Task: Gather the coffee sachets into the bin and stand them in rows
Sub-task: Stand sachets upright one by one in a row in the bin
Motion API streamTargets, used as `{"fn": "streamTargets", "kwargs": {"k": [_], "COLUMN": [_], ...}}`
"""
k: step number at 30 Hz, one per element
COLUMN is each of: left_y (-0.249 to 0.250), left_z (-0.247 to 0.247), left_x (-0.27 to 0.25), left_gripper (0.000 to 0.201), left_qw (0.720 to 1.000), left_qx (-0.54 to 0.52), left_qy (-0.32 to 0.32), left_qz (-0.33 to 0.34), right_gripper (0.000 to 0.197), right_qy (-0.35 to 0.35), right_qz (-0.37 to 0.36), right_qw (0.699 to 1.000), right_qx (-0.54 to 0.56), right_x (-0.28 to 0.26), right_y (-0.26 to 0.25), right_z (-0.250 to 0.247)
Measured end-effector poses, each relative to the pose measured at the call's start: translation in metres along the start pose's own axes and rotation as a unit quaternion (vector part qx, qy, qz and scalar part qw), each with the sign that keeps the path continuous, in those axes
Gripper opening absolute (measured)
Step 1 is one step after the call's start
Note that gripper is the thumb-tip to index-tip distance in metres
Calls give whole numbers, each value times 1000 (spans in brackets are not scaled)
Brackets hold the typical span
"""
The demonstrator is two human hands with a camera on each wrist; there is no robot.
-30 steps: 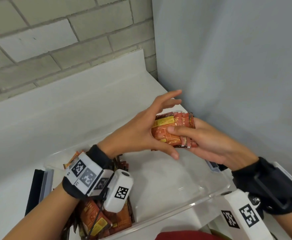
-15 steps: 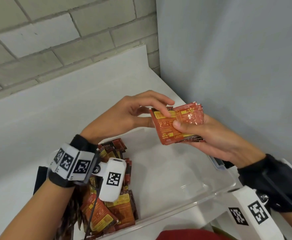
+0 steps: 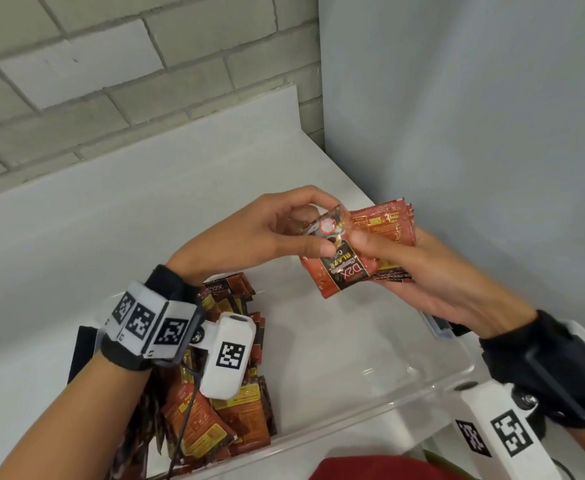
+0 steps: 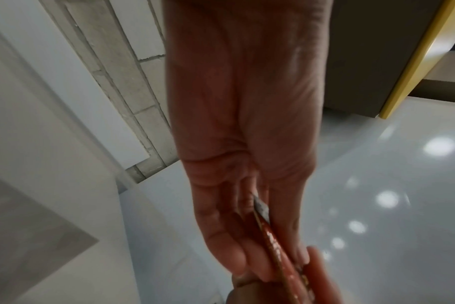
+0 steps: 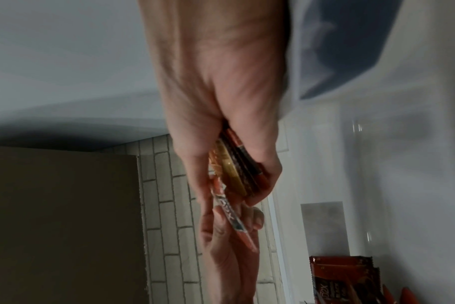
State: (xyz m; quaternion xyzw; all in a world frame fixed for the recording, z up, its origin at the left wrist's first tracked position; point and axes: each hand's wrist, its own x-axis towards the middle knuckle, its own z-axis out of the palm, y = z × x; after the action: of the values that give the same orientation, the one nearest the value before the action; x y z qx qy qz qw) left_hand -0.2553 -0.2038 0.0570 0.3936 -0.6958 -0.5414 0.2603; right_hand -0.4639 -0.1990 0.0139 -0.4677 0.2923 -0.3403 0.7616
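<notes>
the right hand (image 3: 433,271) is clamped on a small stack of sachets (image 3: 388,226), thumb on top and fingers curled beneath, held in the air above the far right corner of the clear bin (image 3: 370,403). the left hand (image 3: 266,233) pinches the top edge of the front sachet (image 3: 339,268), which hangs skewed and upside down against the stack. more sachets (image 3: 221,410) lie jumbled at the bin's left end; none there clearly stands in a row yet.

the likely slip, as i judge it: the front sachet is held by one thin edge only, so a tug while turning it could pull it free or fan the stack out of the right thumb's hold, dropping foil packets flat onto the bare bin floor.

the head view shows the print and the bin below. the right wrist view shows the stack edge-on, several packets thick, which the head view hides; the left wrist view gives only the pinched edge.
</notes>
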Motion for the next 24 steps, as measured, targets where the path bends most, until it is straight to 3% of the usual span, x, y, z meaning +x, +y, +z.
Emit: {"fn": "streamTargets", "kwargs": {"k": [2,10,15,18,24], "left_y": [0,-4,-1,1,1], "left_z": [2,1,-1,-1,-4], "left_x": [1,2,1,-1,-3], "left_gripper": [47,77,41,24,34], "left_qw": [1000,998,996,998,998], "left_qx": [-13,-52,-27,-8,22], "left_qy": [8,32,79,63,46], "left_qz": [-12,8,14,14,40], "right_gripper": [33,34,36,32,30], "right_qy": [14,52,54,69,73], "right_qz": [-7,-21,-29,-35,-39], "right_qw": [1000,998,998,996,996], "right_qx": [-2,30,27,41,36], "right_x": [-1,0,1,0,-1], "right_y": [-1,-2,0,-2,-2], "right_z": [2,0,1,3,3]}}
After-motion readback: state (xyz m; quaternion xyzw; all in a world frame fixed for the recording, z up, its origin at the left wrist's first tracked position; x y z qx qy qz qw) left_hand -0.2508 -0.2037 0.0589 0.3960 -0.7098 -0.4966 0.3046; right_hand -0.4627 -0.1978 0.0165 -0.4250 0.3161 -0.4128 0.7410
